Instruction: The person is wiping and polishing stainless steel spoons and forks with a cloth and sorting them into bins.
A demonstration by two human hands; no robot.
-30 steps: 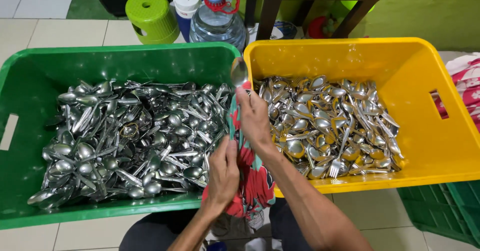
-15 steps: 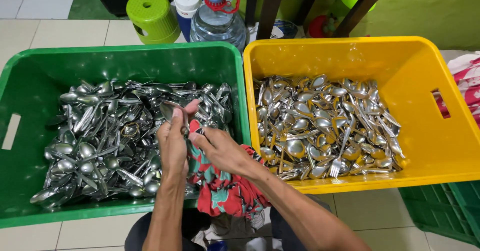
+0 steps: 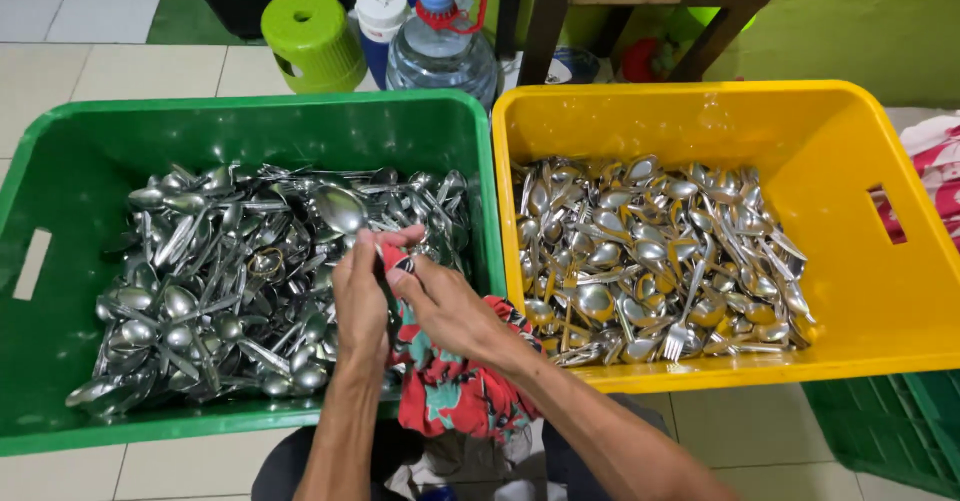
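Note:
My left hand (image 3: 360,299) grips the handle of a steel spoon (image 3: 340,208) whose bowl points up over the green crate (image 3: 260,118). My right hand (image 3: 450,306) pinches a red and teal patterned cloth (image 3: 455,386) around the spoon's handle. Both hands hover above the right part of the green crate, which is full of several steel spoons (image 3: 210,291). The yellow crate (image 3: 690,113) to the right holds several more spoons and forks (image 3: 650,256).
Behind the crates stand a lime green stool (image 3: 310,36), a large clear water bottle (image 3: 442,46), a white-capped blue container (image 3: 382,16) and a wooden table leg (image 3: 545,31). A dark green crate (image 3: 890,426) sits at the lower right. Red patterned cloth (image 3: 935,166) lies at the right edge.
Both hands moved from the seam between the crates leftward over the green crate. A spoon now stands up in my left hand with the cloth wrapped on its handle.

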